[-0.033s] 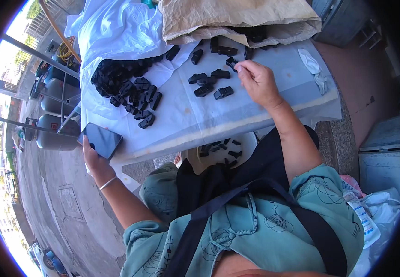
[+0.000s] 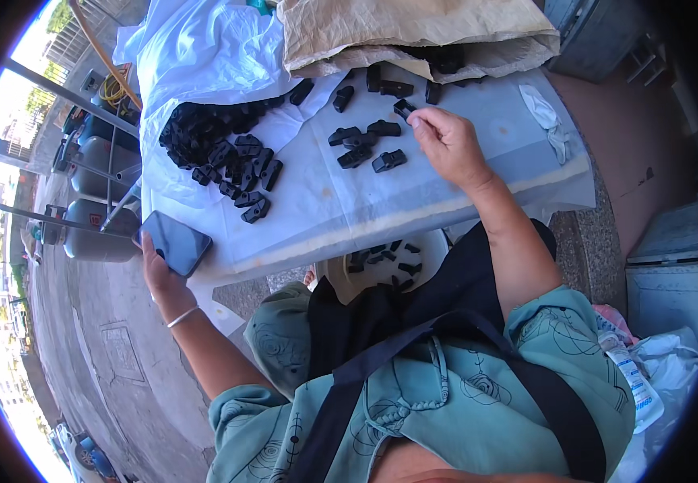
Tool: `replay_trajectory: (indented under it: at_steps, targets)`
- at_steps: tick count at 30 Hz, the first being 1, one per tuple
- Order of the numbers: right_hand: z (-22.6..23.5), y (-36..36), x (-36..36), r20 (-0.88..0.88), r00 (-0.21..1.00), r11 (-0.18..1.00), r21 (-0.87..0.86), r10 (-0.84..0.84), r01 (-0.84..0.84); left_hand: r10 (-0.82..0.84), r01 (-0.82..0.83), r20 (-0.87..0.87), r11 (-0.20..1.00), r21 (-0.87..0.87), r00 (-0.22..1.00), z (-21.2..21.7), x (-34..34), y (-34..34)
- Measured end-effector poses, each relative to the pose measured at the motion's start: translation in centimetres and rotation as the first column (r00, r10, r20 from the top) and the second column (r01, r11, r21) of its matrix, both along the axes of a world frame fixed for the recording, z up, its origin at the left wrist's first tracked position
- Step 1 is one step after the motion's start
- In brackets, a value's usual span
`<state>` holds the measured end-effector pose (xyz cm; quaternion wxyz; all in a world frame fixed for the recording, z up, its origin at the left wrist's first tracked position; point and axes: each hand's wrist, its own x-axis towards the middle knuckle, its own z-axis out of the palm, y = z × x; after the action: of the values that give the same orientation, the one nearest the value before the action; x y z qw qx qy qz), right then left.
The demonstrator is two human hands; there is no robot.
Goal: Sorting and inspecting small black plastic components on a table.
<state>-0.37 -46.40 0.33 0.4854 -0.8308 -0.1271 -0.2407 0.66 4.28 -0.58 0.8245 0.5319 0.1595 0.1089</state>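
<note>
head view is showing the right hand [image 2: 448, 145] pinching one small black plastic clip [image 2: 404, 107] between thumb and fingertips above the white-covered table [image 2: 478, 189], while the left hand [image 2: 158, 270] is wrapping around a dark flat phone [image 2: 175, 241] off the table's edge. that phone is hanging over open ground; a loose grip could be dropping it.

- teal short-sleeved shirt [image 2: 478, 394] with dark line-drawn pattern
- black apron [image 2: 413, 314], dark strap [image 2: 349, 386] crossing chest
- thin silver bracelet [image 2: 181, 317] on left wrist
</note>
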Motion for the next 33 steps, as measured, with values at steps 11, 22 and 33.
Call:
replay_trajectory:
  at_steps: [11, 22, 33]
  targets:
    - [-0.7, -0.4, -0.1, 0.088, 0.995, 0.97, -0.234, -0.046, 0.065, 0.203, -0.357, 0.309, 0.285, 0.889, 0.929, 2.9, -0.4, -6.4]
    - [-0.4, 1.9, 0.4, 0.049, 0.984, 0.903, -0.392, -0.173, 0.178, -0.523, -0.162, 0.266, 0.236, 0.958, 0.81, 0.9, -1.1, -27.9]
    - [-0.4, 0.3, 1.7, 0.286, 0.933, 0.791, -0.509, -0.217, 0.34, -0.288, 0.016, 0.012, 0.093, 0.996, 0.958, 1.2, -1.2, -28.6]
